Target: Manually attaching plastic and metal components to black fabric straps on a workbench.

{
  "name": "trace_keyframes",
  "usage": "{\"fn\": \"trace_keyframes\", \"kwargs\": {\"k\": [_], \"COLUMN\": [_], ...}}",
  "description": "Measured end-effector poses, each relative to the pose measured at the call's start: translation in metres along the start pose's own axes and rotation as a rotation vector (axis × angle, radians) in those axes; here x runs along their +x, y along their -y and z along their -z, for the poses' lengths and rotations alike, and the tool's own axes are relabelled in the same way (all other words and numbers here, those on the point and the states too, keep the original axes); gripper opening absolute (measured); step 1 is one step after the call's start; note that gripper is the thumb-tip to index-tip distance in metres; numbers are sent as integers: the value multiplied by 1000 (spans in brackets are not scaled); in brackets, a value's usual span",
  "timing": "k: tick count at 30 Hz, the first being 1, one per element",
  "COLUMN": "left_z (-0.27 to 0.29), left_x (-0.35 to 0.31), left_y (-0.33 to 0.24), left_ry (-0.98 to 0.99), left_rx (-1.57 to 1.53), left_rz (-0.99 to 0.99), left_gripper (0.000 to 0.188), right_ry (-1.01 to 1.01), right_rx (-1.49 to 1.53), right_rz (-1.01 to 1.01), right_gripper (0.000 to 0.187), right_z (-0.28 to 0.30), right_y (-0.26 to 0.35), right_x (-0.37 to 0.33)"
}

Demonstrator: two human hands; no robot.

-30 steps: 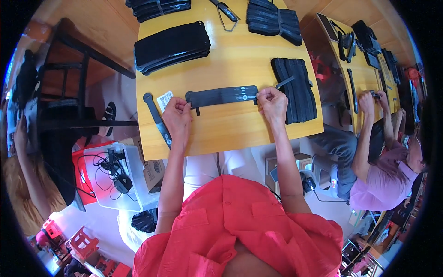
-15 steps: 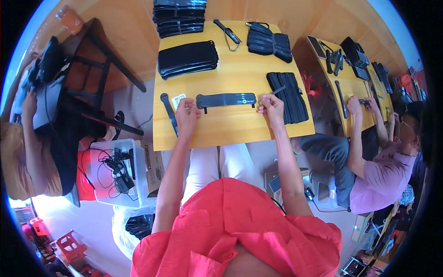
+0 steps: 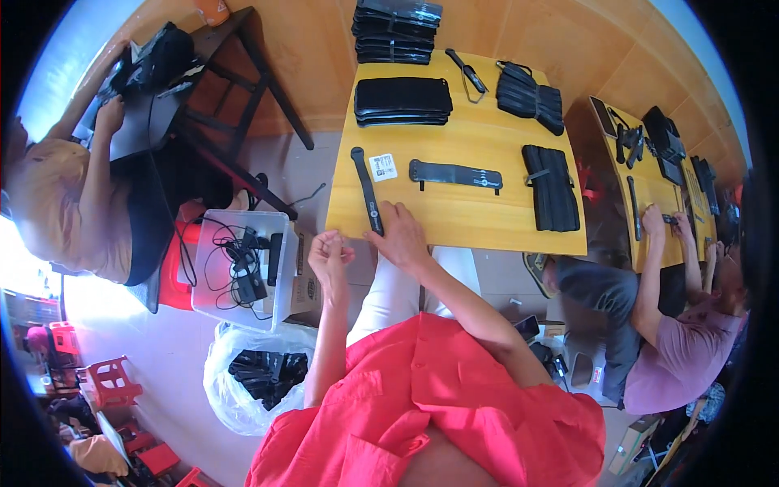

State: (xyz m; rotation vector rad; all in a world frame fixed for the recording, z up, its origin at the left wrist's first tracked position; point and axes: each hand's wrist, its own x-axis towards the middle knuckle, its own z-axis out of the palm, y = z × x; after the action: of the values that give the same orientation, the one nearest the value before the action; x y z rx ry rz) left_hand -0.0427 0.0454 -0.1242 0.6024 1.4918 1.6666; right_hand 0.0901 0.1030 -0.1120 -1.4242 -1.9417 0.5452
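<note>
A long black strap [image 3: 367,191] with a rounded far end lies along the left side of the yellow table. At its near end, by the table's front edge, my right hand [image 3: 403,239] has thumb and fingers closed around the tip. My left hand [image 3: 329,258] hovers just off the table's front left corner, its fingers curled together with nothing visible in them. Beside the strap is a white printed label [image 3: 383,167]. Right of that, a flat black band [image 3: 454,174] with two small tabs lies crosswise, untouched. A strapped black folded bundle [image 3: 553,191] lies farther right.
Stacked black pouches [image 3: 403,101] and a taller pile [image 3: 396,32] are at the back left. Another tied bundle [image 3: 531,97] is at the back right. A clear bin [image 3: 239,304] of cables and a plastic bag [image 3: 219,365] stand at left. People work on both sides.
My hands have left the two ends of the flat band and moved left. The right reaches the strap's near end; the left is beyond the table edge. The view has turned left.
</note>
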Motion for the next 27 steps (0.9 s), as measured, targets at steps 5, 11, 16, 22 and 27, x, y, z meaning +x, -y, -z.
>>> {"fn": "trace_keyframes", "kwargs": {"k": [5,11,16,22,27], "left_z": [-12,-30,-53,-77,-90], "left_x": [-9,-24,-34,-45,-57], "left_y": [1,-21,-34,-76,-82], "left_ry": [55,435,507,581,599], "left_rx": [-31,-137,-182,-219,-230], "left_rz": [68,426,397,381,350], "left_gripper": [14,23,25,26,24], "right_ry": [2,415,129,-67,-116], "right_rx": [-102,849,865,516,340], "right_rz": [-46,-519,-320,86,243], "right_gripper": [41,27,13,14,14], "right_z": [-9,44,81,141,156], "right_y": [-19,-13,5,16,24], "right_x": [4,-18,-38,-39,-40]}}
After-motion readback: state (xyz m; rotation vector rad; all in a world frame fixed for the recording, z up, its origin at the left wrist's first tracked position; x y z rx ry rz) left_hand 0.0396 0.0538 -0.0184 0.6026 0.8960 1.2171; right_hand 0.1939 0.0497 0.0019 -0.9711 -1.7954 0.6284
